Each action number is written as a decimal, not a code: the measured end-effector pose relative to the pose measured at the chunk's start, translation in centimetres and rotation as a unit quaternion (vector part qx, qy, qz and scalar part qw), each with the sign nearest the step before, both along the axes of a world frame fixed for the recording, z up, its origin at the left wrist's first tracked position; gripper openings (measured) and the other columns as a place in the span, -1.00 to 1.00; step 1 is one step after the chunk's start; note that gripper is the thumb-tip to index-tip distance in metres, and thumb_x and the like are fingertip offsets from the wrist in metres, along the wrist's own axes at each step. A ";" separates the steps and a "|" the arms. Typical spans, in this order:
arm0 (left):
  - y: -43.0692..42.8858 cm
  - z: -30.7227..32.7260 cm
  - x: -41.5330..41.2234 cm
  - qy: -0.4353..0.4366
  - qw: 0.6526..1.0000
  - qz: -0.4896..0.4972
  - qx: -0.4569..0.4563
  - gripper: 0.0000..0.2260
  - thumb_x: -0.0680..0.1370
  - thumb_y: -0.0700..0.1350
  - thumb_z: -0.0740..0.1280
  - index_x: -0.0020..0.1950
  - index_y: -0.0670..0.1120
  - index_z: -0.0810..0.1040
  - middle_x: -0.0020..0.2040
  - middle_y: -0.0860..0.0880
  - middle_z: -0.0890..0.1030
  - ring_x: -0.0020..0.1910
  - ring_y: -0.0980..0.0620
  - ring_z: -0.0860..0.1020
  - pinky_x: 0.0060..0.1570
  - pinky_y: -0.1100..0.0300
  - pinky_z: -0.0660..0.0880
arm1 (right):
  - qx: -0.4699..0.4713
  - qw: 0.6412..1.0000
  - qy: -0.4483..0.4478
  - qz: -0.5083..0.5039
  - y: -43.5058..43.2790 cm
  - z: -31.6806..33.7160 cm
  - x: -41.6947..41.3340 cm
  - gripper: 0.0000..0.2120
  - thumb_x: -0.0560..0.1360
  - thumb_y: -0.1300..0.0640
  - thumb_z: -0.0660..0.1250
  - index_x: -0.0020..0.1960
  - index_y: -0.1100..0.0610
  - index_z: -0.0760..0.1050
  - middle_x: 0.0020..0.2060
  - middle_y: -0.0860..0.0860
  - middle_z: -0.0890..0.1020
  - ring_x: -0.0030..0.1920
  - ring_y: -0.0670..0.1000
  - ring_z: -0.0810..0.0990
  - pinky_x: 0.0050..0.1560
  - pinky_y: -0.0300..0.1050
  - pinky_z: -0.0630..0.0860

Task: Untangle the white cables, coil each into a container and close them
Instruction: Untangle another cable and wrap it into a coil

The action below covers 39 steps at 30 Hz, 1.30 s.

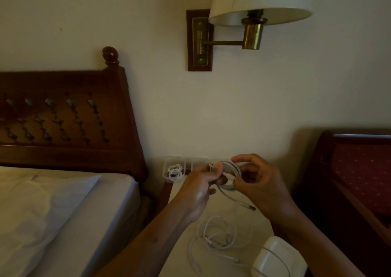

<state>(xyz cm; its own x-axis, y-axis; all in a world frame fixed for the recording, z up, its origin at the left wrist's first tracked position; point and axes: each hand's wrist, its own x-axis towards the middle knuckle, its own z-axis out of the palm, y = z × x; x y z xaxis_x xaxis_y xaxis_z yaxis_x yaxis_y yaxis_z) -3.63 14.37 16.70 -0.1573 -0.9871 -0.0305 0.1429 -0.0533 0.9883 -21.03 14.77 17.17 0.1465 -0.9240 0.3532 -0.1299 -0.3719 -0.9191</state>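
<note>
A white coiled cable [229, 174] is held up in the air between the two hands, above the far end of the cream table [251, 223]. The left hand [198, 189] pinches the coil's left side, its thumb lying across the loops and the other fingers [211, 191] curled beneath. The right hand [259, 183] grips the right side, its index finger arched over the top of the coil and the rest bent round the strands. One free end drops from the coil and slants down to the right, ending in a USB plug [251, 208] that hangs just under the right palm. Both forearms reach in from the lower edge and meet at the coil, wrists bent slightly inward. On the table near the wrists lies a loose white cable [218, 236] in slack, overlapping loops, one end trailing toward the near edge. Just right of it sits a smooth white charger [275, 257] with rounded corners and a thin cord draped over it. At the table's far left corner, against the wall, a clear plastic container [167, 171] stands open and holds a small coiled white cable [175, 169]; more clear plastic shows just beside it, mostly hidden by the hands. A bed [63, 202] with pale sheets and a carved dark wooden headboard [63, 118] stands to the left, and a brass wall lamp [252, 35] with a cream shade hangs above
</note>
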 end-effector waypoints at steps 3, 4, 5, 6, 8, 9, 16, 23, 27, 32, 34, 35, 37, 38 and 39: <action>-0.2 0.0 -0.3 -0.054 0.995 0.031 -0.072 -0.75 0.68 -0.03 0.32 -0.18 -0.02 0.64 -0.31 0.04 0.52 -0.19 0.03 0.50 0.02 0.03 0.40 | -0.022 1.000 -0.015 -0.008 0.0 0.0 0.2 -0.61 0.44 0.32 0.52 0.19 0.04 0.56 -0.12 0.01 0.75 -0.13 0.00 0.75 -0.16 -0.19 0.66; -0.3 0.1 -0.3 -0.071 0.993 0.033 -0.094 -0.74 0.68 -0.04 0.32 -0.17 -0.04 0.65 -0.31 0.02 0.56 -0.19 0.03 0.53 0.02 0.04 0.45 | -0.025 0.999 -0.027 -0.018 0.1 -0.1 0.3 -0.61 0.44 0.32 0.52 0.19 0.04 0.56 -0.14 0.01 0.75 -0.14 0.01 0.76 -0.16 -0.17 0.68; -0.4 0.2 -0.3 -0.088 0.990 0.031 -0.111 -0.74 0.68 -0.03 0.32 -0.15 -0.06 0.65 -0.29 0.00 0.60 -0.19 0.02 0.57 0.03 0.03 0.50 | -0.027 0.998 -0.038 -0.031 0.1 -0.1 0.5 -0.61 0.45 0.32 0.52 0.19 0.03 0.55 -0.15 0.02 0.75 -0.15 0.03 0.76 -0.15 -0.14 0.69; -0.5 0.4 -0.2 -0.103 0.987 0.028 -0.123 -0.74 0.68 -0.03 0.32 -0.13 -0.09 0.66 -0.26 -0.05 0.64 -0.18 -0.01 0.61 0.05 0.00 0.55 | -0.032 0.998 -0.043 -0.044 0.1 -0.1 0.7 -0.60 0.45 0.33 0.52 0.20 0.03 0.55 -0.16 0.03 0.75 -0.16 0.04 0.76 -0.14 -0.10 0.70; -0.8 0.6 -0.2 -0.130 0.981 0.037 -0.139 -0.75 0.68 -0.01 0.32 -0.09 -0.10 0.65 -0.19 -0.13 0.68 -0.13 -0.14 0.66 0.08 -0.14 0.60 | -0.050 0.995 -0.046 -0.067 0.1 -0.1 1.1 -0.59 0.45 0.33 0.52 0.21 0.04 0.53 -0.16 0.04 0.75 -0.16 0.03 0.76 -0.14 -0.08 0.70; -0.9 0.7 -0.3 -0.140 0.979 0.048 -0.142 -0.76 0.67 0.01 0.32 -0.08 -0.10 0.64 -0.17 -0.12 0.69 -0.11 -0.15 0.66 0.09 -0.19 0.60 | -0.057 0.995 -0.048 -0.072 0.1 -0.1 1.3 -0.59 0.45 0.32 0.52 0.22 0.05 0.52 -0.15 0.03 0.75 -0.16 0.02 0.76 -0.14 -0.09 0.70; -1.1 1.4 0.3 -0.112 0.993 0.044 -0.017 -0.75 0.70 -0.04 0.30 -0.13 -0.09 0.60 -0.26 0.00 0.60 -0.11 -0.06 0.55 0.05 -0.08 0.48 | -0.091 0.995 -0.006 -0.038 0.1 -0.3 1.0 -0.68 0.48 0.25 0.52 0.19 0.06 0.58 -0.09 -0.03 0.75 -0.07 0.02 0.75 -0.03 0.03 0.70; -0.6 1.7 1.0 0.015 0.998 -0.065 0.019 -0.70 0.69 -0.10 0.28 -0.25 -0.09 0.54 -0.32 -0.01 0.47 -0.13 -0.07 0.45 0.04 -0.11 0.29 | -0.067 0.993 -0.034 0.094 -0.8 0.1 -1.0 -0.74 0.49 0.24 0.46 0.17 0.15 0.60 0.02 0.09 0.74 0.04 0.11 0.74 0.06 0.06 0.69; -0.7 1.7 -0.5 -0.022 0.999 0.027 0.025 -0.69 0.70 -0.05 0.28 -0.24 -0.05 0.55 -0.36 0.05 0.50 -0.14 -0.03 0.50 0.00 -0.03 0.39 | -0.183 0.974 0.111 -0.072 -1.0 -1.0 -0.4 -0.66 0.47 0.30 0.51 0.22 0.10 0.63 0.23 -0.06 0.60 0.19 -0.06 0.63 0.12 -0.12 0.64; -0.8 1.9 -1.2 -0.051 0.996 0.067 0.015 -0.76 0.71 -0.03 0.27 -0.07 -0.08 0.63 -0.32 0.04 0.59 -0.11 -0.04 0.57 0.00 -0.04 0.48 | -0.317 0.918 0.199 -0.133 -0.5 -1.5 1.1 -0.63 0.48 0.07 0.53 0.26 0.11 0.64 0.05 -0.06 0.56 -0.04 -0.22 0.56 -0.05 -0.45 0.47; -0.5 2.1 -1.2 -0.040 0.998 0.053 0.019 -0.77 0.71 -0.06 0.26 -0.07 -0.05 0.64 -0.31 0.03 0.61 -0.12 -0.03 0.59 -0.02 -0.03 0.46 | -0.325 0.918 0.174 -0.145 -0.7 -0.9 1.3 -0.73 0.45 0.17 0.56 0.14 0.13 0.70 -0.05 -0.03 0.62 -0.13 -0.19 0.62 -0.12 -0.44 0.52; -0.4 2.1 -1.2 -0.027 0.999 0.037 0.023 -0.75 0.71 -0.07 0.24 -0.11 -0.05 0.62 -0.35 0.04 0.57 -0.14 -0.04 0.57 -0.01 -0.03 0.44 | -0.328 0.918 0.173 -0.143 -0.8 -0.6 1.2 -0.80 0.45 0.22 0.55 0.07 0.14 0.72 -0.08 -0.02 0.65 -0.15 -0.18 0.64 -0.13 -0.44 0.54; -0.3 2.0 -0.7 0.001 1.000 -0.003 0.030 -0.72 0.71 -0.05 0.21 -0.12 -0.07 0.61 -0.35 0.02 0.47 -0.10 -0.07 0.53 0.01 -0.07 0.41 | -0.312 0.922 0.186 -0.136 -0.9 -0.1 0.9 -0.87 0.47 0.28 0.52 0.00 0.14 0.72 -0.14 -0.02 0.67 -0.19 -0.18 0.64 -0.16 -0.43 0.54; -0.2 2.0 -0.4 0.010 0.999 -0.019 0.030 -0.72 0.70 -0.01 0.20 -0.07 -0.09 0.61 -0.32 0.00 0.47 -0.07 -0.09 0.52 0.02 -0.09 0.42 | -0.290 0.928 0.190 -0.135 -1.0 0.0 0.8 -0.88 0.49 0.29 0.50 -0.01 0.13 0.71 -0.15 -0.04 0.68 -0.20 -0.18 0.64 -0.18 -0.42 0.54; -0.2 2.1 -0.2 0.011 0.999 -0.029 0.029 -0.70 0.71 0.03 0.18 -0.01 -0.10 0.62 -0.30 -0.02 0.49 -0.06 -0.10 0.52 0.02 -0.10 0.43 | -0.263 0.936 0.189 -0.137 -1.0 0.2 0.7 -0.90 0.51 0.29 0.48 -0.01 0.13 0.69 -0.16 -0.06 0.67 -0.20 -0.18 0.64 -0.20 -0.39 0.55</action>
